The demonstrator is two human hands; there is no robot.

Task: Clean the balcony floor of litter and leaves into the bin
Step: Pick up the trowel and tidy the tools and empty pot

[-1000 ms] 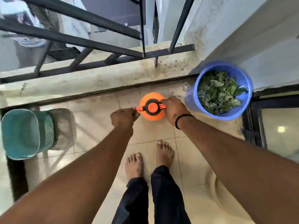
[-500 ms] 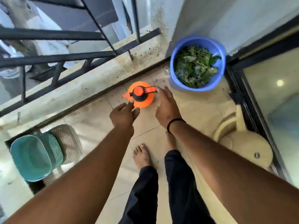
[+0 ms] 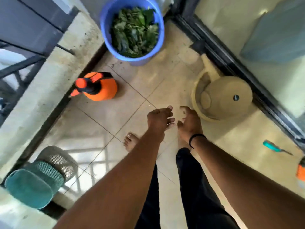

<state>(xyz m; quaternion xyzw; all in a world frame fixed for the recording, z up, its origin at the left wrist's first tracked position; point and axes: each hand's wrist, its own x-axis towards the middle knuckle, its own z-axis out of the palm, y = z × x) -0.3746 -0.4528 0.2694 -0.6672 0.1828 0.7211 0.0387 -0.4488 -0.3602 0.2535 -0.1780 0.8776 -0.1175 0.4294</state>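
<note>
Seen from above, a tiled balcony floor (image 3: 132,96) with a person's two bare arms reaching down over their bare feet. At the near left, a teal mesh basket (image 3: 31,185) lies tipped on its side against the low concrete ledge (image 3: 49,83) that carries the railing. Further along that ledge, left of centre, stands an orange spray bottle (image 3: 100,87), upright and alone; a second ago both hands were on it, and they have since let go and drawn back toward the body, so it is now set aside, well apart from them. At the far centre sits the blue bin (image 3: 132,58), its inside heaped with green leaves (image 3: 135,30). In the middle, the left hand (image 3: 159,119) hangs with fingers loosely spread and slightly bent, holding nothing. Just beside it, the right hand (image 3: 189,123), with a black band at the wrist, has fingers apart and curled as if clawed, also empty. To the right, a beige watering can (image 3: 226,96) rests by the dark door track. At the near right, a teal-handled tool (image 3: 275,147) lies on the tiles. With the sprayer put down and little loose litter visible on the tiles, the clearing appears largely done; both hands are free for whatever remains.
</note>
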